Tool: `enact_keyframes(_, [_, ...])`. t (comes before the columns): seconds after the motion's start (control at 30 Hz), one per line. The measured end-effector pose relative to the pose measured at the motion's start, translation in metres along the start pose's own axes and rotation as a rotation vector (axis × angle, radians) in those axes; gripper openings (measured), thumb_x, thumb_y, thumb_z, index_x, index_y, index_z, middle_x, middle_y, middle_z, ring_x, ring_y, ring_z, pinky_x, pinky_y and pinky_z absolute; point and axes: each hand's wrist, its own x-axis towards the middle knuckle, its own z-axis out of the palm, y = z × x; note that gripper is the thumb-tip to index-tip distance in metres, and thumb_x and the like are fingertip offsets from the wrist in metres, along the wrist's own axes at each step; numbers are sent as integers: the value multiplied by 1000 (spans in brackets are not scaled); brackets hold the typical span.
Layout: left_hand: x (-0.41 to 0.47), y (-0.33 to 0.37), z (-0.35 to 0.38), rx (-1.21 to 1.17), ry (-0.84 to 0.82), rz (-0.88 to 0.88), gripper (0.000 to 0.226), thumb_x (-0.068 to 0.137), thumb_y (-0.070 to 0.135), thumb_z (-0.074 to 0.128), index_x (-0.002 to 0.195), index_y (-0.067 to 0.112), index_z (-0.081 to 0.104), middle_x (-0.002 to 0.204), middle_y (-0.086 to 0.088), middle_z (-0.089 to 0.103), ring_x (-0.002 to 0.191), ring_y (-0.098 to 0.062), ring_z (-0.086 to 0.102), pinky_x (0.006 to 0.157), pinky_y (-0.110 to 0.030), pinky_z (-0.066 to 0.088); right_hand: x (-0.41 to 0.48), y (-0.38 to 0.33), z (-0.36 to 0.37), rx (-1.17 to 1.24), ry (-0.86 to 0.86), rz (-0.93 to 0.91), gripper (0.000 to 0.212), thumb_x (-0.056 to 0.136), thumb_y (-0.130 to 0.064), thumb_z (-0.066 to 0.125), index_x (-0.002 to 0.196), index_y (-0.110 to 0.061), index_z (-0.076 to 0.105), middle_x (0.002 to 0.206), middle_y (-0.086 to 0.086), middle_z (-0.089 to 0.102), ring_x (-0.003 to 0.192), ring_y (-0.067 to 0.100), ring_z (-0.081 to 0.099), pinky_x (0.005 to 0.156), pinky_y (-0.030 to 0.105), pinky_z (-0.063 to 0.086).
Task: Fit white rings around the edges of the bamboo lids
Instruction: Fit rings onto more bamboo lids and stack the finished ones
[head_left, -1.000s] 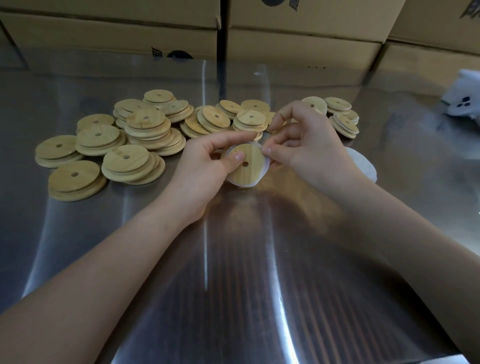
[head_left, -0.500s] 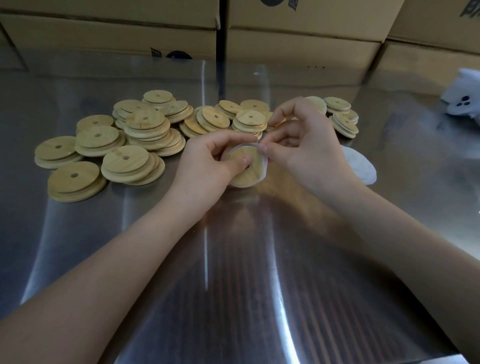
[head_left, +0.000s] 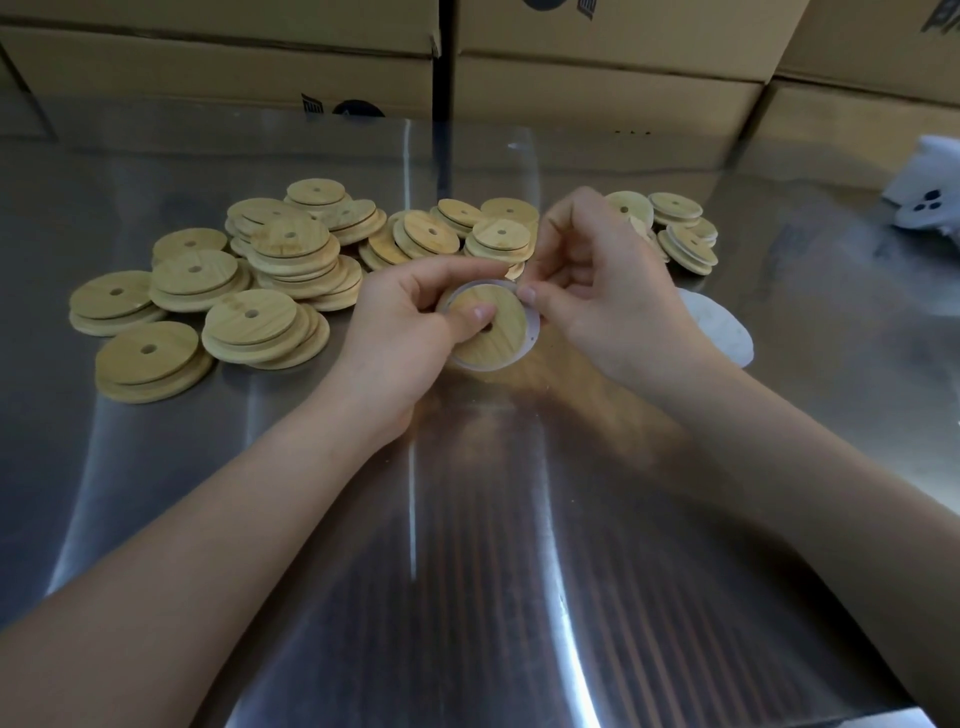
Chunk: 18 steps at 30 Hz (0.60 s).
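The left hand (head_left: 405, 332) holds the bamboo lid (head_left: 506, 325) over the desk (head_left: 467, 519), in front of the pile of loose lids (head_left: 291, 249); its grip is clamped on the lid, thumb pressed on the face beside the centre hole, fingers curled behind; the right hand (head_left: 608, 296) pinches the white ring (head_left: 532, 332) at the lid's upper right edge, thumb and forefinger tight on it; the ring runs round most of the rim, so this looks like the seating step, nearly done for this lid; next, I'd say, the pinch must work along the edge until the band sits flush all round; spare rings (head_left: 722, 332) wait just beyond the right wrist.
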Motion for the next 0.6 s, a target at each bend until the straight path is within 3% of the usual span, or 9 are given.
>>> enact_keyframes(0.2, [0, -1, -2, -61, 1, -46, 30, 88, -7, 61, 100, 18, 71, 100, -2, 74, 98, -15, 68, 94, -39, 55, -2, 2, 0, 122, 23, 100, 34, 81, 0, 70, 83, -26, 48, 78, 6, 66, 68, 23, 64, 70, 44, 57])
enact_keyframes(0.37, [1, -1, -3, -91, -12, -50, 26, 89, -6, 61, 103, 14, 69, 102, -5, 73, 97, -17, 67, 92, -38, 54, 0, 3, -4, 309, -15, 224, 31, 81, 4, 71, 88, -18, 51, 65, -4, 68, 62, 12, 65, 63, 27, 55])
enact_keyframes(0.6, [0, 1, -3, -50, -37, -29, 25, 87, -5, 64, 100, 17, 69, 100, -3, 74, 98, -19, 68, 93, -43, 55, -1, -2, -4, 277, -37, 226, 34, 81, 4, 69, 91, -20, 48, 71, 3, 66, 66, 22, 62, 75, 49, 56])
